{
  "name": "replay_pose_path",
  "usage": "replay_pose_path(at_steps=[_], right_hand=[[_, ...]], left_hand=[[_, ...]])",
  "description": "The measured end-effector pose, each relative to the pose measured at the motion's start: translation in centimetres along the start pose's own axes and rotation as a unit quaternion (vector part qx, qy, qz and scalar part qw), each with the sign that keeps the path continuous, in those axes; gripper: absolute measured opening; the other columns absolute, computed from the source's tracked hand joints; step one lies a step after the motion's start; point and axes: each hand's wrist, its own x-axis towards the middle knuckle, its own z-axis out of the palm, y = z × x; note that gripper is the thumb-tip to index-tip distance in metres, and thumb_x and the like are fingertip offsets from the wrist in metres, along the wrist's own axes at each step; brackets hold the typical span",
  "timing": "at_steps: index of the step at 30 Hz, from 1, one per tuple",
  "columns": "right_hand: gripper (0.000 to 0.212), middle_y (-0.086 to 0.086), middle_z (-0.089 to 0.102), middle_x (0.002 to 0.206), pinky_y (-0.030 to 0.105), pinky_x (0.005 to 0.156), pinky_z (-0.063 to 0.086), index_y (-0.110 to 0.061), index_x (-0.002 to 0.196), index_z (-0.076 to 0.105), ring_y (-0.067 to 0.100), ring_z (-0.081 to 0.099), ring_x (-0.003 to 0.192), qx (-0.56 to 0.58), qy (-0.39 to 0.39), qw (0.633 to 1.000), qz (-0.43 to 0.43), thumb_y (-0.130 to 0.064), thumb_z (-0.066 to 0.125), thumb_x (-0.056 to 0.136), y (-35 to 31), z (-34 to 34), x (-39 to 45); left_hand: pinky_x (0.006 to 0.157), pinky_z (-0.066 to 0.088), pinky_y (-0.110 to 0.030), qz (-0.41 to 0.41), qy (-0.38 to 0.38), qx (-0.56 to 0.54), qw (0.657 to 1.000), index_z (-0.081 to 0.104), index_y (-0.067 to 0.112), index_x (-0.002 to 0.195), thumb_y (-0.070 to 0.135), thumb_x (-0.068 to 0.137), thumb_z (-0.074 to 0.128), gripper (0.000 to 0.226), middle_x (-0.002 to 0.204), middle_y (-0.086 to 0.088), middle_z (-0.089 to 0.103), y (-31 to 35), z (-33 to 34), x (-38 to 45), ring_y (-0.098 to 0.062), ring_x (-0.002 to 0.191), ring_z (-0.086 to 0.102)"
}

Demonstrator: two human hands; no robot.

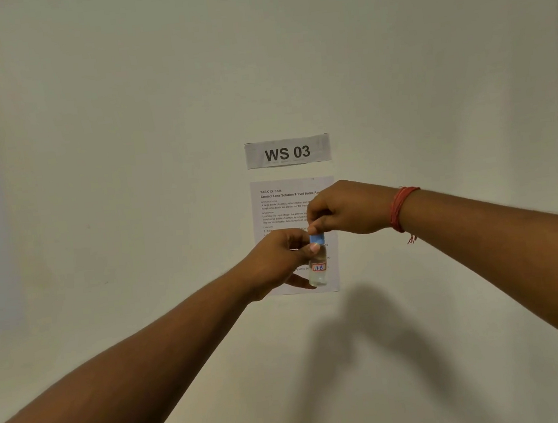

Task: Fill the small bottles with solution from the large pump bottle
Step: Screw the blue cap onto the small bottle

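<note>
While held upright, clear small bottle, blue cap.

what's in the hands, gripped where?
Small clear plastic bottle: left hand holds its body, right hand pinches its blue cap.

Arms: both forearms bare, no sleeves in view.
Left hand: bare, no glove, ring or watch.
Right hand: bare, no glove.
Right wrist: red thread bracelet wound in several strands, loose frayed end hanging below.
</note>
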Motion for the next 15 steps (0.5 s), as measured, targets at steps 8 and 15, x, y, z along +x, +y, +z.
replay_pose_path(at_steps=[8,15], right_hand=[[0.024,-0.025,0.060,0.101,0.019,0.086,0.047,-0.030,0.116,0.067,0.000,0.059,0.095,0.065,-0.004,0.997,-0.042,-0.020,0.062,0.095,0.70,-0.59,-0.17],[0.018,-0.010,0.064,0.104,0.023,0.085,0.048,-0.025,0.112,0.066,0.008,0.059,0.095,0.042,-0.012,0.998,-0.038,-0.019,0.062,0.095,0.45,0.10,0.39]], left_hand=[[0.086,0.062,-0.053,-0.003,0.012,-0.009,1.000,0.066,0.004,0.120,0.020,0.102,0.059,0.026,0.117,-0.014,0.072,0.18,-0.27,0.01,-0.028,0.109,0.071],[0.085,0.062,-0.052,-0.004,0.010,0.000,1.000,0.066,0.003,0.121,0.020,0.101,0.060,0.027,0.116,-0.013,0.072,-0.02,-0.33,-0.02,-0.028,0.108,0.071]])
